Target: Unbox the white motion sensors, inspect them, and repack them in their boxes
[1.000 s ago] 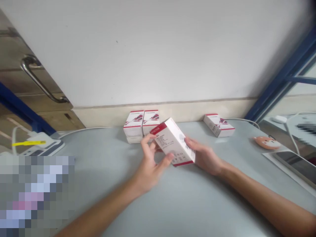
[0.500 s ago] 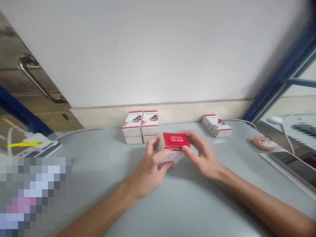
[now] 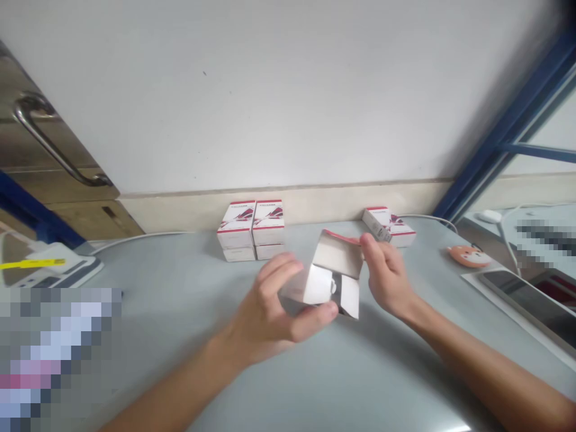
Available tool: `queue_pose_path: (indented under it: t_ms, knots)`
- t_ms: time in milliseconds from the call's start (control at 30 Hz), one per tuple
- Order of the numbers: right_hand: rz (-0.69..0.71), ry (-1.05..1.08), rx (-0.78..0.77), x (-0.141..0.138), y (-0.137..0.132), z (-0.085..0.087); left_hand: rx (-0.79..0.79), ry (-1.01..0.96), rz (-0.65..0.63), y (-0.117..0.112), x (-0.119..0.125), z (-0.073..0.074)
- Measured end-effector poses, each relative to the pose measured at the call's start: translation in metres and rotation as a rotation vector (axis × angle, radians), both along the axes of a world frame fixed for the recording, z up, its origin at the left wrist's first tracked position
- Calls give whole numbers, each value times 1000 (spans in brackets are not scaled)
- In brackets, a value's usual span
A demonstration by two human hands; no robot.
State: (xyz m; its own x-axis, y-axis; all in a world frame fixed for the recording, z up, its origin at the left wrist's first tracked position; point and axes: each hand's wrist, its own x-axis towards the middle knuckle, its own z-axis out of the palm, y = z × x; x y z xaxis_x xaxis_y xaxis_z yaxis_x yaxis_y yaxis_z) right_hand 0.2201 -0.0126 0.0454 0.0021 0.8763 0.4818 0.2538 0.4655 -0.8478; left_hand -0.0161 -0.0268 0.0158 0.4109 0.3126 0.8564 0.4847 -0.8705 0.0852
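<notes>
Over the grey worktop, just in front of stacked white-and-red boxes: an opened white carton, flaps splayed, held up between both hands, left hand curled around its lower corner, right hand pinching its upper edge.

the open white paperboard box is seen to be matt on its inner faces, while a smooth, faintly glossy card finish is shown by the red-and-white boxes. a smooth matt surface is shown by the pale grey counter, and a polished sheen by the curved steel door handle.
</notes>
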Motion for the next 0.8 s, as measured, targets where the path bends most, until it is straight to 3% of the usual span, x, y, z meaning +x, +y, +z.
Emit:
queue_pose_path:
  t_ms: [67,133,267,400,500,633,800]
  knots:
    - [81,30,-106,-5,-2,6,291,93,39,0,2,5]
    - [189,97,-245,-9,-2,8,404,195,67,-2,4,10]
    - [412,251,-503,-10,3,0,316,335,12,-8,6,18]
    - [465,258,-543,-7,6,-8,348,335,49,-7,3,21]
    - [323,122,-344,-9,5,-9,254,278,3,-5,0,22]
    - [156,-102,130,-10,2,-7,193,248,-40,-4,-1,24]
    - [182,-286,593,-4,-6,-3,148,187,-4,-3,0,22]
